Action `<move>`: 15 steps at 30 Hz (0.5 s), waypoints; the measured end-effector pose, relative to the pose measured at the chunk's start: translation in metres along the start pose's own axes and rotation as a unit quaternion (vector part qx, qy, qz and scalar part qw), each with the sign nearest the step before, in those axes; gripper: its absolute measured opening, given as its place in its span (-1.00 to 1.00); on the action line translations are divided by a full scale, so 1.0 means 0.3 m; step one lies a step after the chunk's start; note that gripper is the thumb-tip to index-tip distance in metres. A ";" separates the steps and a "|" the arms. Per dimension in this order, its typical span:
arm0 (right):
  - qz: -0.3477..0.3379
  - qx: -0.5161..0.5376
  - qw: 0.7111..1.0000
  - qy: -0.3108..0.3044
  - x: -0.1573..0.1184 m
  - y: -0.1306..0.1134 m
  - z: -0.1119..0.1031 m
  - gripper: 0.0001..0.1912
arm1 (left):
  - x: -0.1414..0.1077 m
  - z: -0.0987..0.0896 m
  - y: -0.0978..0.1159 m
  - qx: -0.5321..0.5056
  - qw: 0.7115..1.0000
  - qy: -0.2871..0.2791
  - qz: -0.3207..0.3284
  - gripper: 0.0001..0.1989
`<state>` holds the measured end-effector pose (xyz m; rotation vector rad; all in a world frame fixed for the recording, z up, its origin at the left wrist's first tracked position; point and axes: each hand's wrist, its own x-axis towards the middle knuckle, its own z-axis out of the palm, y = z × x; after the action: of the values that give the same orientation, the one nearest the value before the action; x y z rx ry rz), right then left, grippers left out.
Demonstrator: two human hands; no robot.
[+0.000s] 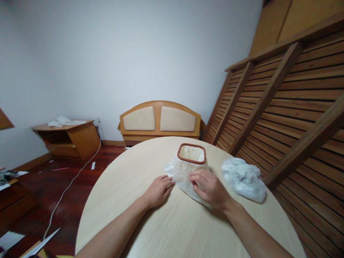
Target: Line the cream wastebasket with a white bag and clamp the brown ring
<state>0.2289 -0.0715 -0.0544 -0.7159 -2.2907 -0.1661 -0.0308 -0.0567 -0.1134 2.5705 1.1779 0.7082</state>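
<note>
Left hand (pixel 160 191) loosely curled at liner's edge, right hand (pixel 209 187) nearly closed against it, firm grip cannot be told; thin liner (pixel 183 174), just beyond fingertips, judged light, slippery, easily torn, best gathered in folds; brown rim (pixel 192 162) seen farther out

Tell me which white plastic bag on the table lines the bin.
The bag draped outside the brown-rimmed bin; the crumpled bundle to its right sits apart from the bin.

No readable text or numbers
</note>
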 end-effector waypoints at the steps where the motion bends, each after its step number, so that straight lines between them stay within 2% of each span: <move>1: -0.008 0.009 0.998 -0.066 0.004 -0.016 0.004 -0.80 | 0.002 0.002 -0.004 0.005 1.000 -0.001 0.008 -0.67; 3: -0.001 0.009 0.987 -0.162 0.009 -0.042 0.016 -0.80 | 0.004 0.002 -0.009 0.012 1.000 -0.001 0.015 -0.65; 5: 0.022 -0.005 0.979 -0.204 0.009 -0.055 0.031 -0.81 | 0.004 -0.003 -0.009 0.006 1.000 0.005 0.014 -0.67; 11: 0.061 -0.059 0.969 -0.233 -0.006 -0.026 0.046 -0.69 | -0.001 -0.030 -0.018 -0.034 0.994 0.088 -0.054 -0.77; 15: 0.081 -0.075 0.964 -0.240 -0.009 -0.005 0.045 -0.74 | -0.001 -0.034 -0.037 -0.040 0.991 0.111 -0.064 -0.82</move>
<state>0.2215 -0.0699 -0.0660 -1.1180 -2.6793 -0.0954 -0.0435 -0.0495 -0.1090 2.3729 1.3375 1.0088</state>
